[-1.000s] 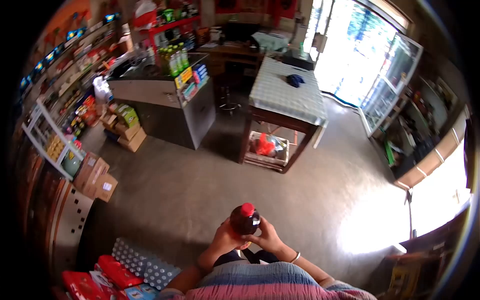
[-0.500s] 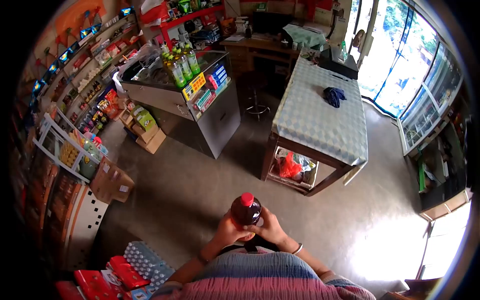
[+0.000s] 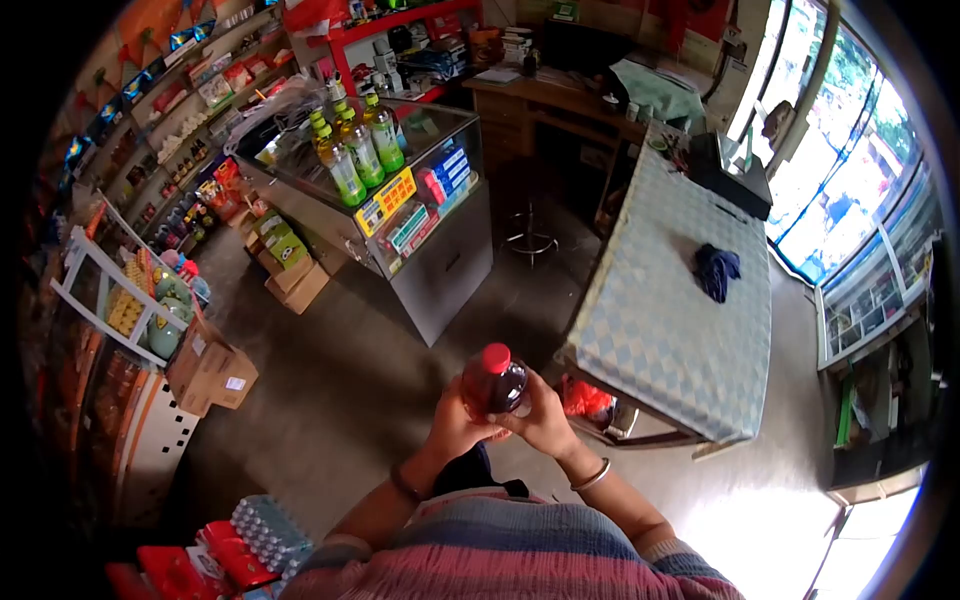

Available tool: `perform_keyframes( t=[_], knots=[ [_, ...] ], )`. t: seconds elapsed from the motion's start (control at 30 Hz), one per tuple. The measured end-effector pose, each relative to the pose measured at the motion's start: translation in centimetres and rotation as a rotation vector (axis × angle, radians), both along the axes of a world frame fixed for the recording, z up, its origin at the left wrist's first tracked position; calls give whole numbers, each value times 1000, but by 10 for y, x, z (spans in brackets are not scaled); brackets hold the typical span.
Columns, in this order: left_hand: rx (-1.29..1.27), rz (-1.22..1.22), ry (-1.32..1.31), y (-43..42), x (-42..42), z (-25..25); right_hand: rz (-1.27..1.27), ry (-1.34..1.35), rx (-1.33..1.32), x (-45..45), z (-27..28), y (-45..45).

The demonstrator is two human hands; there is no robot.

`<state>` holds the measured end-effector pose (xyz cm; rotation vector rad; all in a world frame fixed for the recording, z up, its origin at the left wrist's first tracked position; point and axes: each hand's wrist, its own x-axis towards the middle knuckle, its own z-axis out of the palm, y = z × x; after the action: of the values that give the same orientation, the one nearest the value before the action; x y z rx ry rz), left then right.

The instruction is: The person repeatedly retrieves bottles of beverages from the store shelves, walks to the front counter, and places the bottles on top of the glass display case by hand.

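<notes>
Red-capped bottle [image 3: 492, 388] sits between left hand [image 3: 455, 420] and right hand [image 3: 545, 415], both curled round it, and a slackening grip could drop it

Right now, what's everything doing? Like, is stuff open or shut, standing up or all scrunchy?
Red-capped bottle: cap on, held cap upward.
Left hand: curled around the bottle.
Right hand: curled around the bottle too.
Green bottles: standing upright on the counter, caps on.
Tablecloth: spread out.
Dark blue cloth: scrunched up on the tablecloth.
Stool: standing upright.
</notes>
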<state>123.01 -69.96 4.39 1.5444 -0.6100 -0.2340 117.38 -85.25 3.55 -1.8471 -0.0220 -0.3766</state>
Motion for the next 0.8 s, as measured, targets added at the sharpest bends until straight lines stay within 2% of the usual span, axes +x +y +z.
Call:
perform_keyframes(
  t=[0.1, 0.13, 0.17, 0.27, 0.3, 0.37, 0.4, 0.43, 0.5, 0.57, 0.6, 0.73, 0.77, 0.8],
  knots=[
    [-8, -39, -119, -24, 99, -24, 46, 11, 47, 92, 2, -26],
    [-54, -38, -13, -32, 137, -29, 58, -4, 89, 130, 1, -34],
    [-6, 65, -210, -42, 180, -39, 83, -6, 57, 169, 8, -44],
    [32, 215, -315, -68, 290, -20, 68, -51, 140, 293, 15, -64],
    [-125, 283, -313, -81, 327, -16, 107, -6, 237, 337, 11, -75],
    [-23, 217, -324, -89, 400, 14, 170, 27, 297, 416, 38, -85],
    [-167, 260, -280, -99, 428, 39, 191, 3, 246, 455, 46, -92],
    [-187, 303, -331, -108, 468, 36, 209, -71, 331, 492, 51, -94],
    [-226, 379, -426, -130, 540, 16, 201, -93, 270, 563, 47, -110],
    [-234, 488, -484, -146, 589, 20, 222, -43, 290, 616, 57, -117],
    [-332, 471, -386, -155, 609, 16, 206, -25, 309, 636, 66, -115],
    [-170, 653, -475, -165, 670, 7, 223, -81, 399, 716, 46, -118],
    [-83, 711, -506, -165, 680, 4, 163, -91, 280, 727, 42, -116],
    [-128, 713, -517, -167, 699, -11, 133, -93, 258, 743, 34, -114]
  ],
)
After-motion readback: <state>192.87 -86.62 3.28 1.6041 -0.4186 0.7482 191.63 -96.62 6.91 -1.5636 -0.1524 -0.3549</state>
